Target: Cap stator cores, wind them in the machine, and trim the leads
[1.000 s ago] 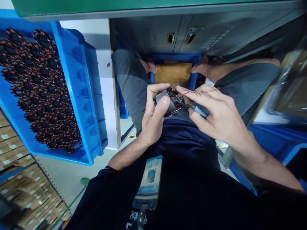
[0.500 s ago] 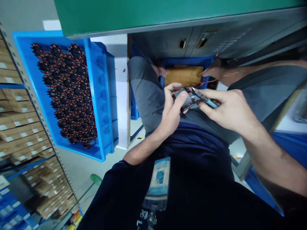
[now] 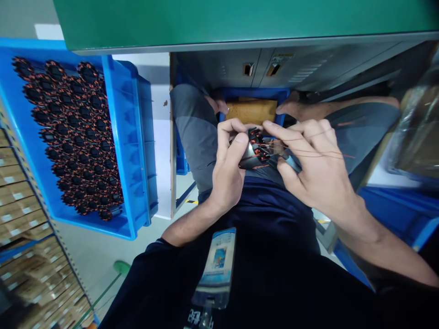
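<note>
My left hand [image 3: 228, 164] is closed around a small black wound coil part [image 3: 255, 151] with copper windings, held over my lap. Thin copper wires [image 3: 308, 151] trail from the part to the right across my right hand [image 3: 313, 169]. That hand's fingers are curled, pinching at the wires beside the part, and a teal-handled cutter [image 3: 291, 162] lies tucked in its palm. Both hands meet at the part, under the edge of a green bench top [image 3: 240, 23].
A blue bin [image 3: 126, 151] at the left holds several rows of black copper-wound coils [image 3: 68, 132]. Between my knees stands a blue crate [image 3: 254, 93] with a brown bag [image 3: 252, 111]. Shelves of cardboard boxes [image 3: 20, 219] at far left; a badge [image 3: 217, 260] hangs on my chest.
The cutter's tip was at the part half a second ago; now it is drawn back into my right palm and the fingers pinch the wires. The part is turned, windings showing.
</note>
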Tool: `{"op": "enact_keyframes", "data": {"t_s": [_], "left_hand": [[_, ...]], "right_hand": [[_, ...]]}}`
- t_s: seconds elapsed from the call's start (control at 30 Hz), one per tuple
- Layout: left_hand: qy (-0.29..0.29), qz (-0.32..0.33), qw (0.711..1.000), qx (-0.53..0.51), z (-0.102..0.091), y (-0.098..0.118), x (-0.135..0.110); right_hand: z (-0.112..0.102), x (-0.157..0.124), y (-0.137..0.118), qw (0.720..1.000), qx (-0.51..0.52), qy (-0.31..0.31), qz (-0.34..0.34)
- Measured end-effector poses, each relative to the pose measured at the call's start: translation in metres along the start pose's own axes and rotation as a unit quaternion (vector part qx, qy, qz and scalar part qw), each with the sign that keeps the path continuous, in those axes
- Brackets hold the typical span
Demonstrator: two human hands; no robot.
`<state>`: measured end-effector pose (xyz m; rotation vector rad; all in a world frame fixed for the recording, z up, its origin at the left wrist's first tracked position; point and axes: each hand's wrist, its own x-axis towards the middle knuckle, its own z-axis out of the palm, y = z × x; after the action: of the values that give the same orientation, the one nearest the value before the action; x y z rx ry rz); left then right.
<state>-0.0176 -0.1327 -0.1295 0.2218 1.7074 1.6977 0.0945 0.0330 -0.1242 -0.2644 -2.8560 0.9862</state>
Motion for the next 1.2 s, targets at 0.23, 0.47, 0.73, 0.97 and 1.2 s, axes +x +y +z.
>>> {"op": "enact_keyframes", "data": {"t_s": [0.23,0.47,0.73,0.97,1.2], "left_hand": [[0.001,0.036,0.995,-0.090,0.001,-0.005,-0.009],[0.001,0.059,0.984,-0.167,0.003,-0.007,-0.010],[0.052,0.023,0.981,-0.185,0.007,-0.016,-0.004],[0.083,-0.063,0.954,-0.281,-0.016,-0.025,0.005],[0.199,0.028,0.964,-0.177,-0.121,-0.011,-0.060]], "right_hand": [[-0.004,0.001,-0.010,0.996,0.090,0.008,0.002],[-0.001,0.005,-0.009,0.986,0.164,0.016,-0.005],[0.015,0.008,-0.002,0.993,0.114,0.028,0.004],[0.058,0.026,0.058,0.978,0.115,-0.034,0.169],[0.083,0.019,0.104,0.973,0.069,-0.134,0.174]]}}
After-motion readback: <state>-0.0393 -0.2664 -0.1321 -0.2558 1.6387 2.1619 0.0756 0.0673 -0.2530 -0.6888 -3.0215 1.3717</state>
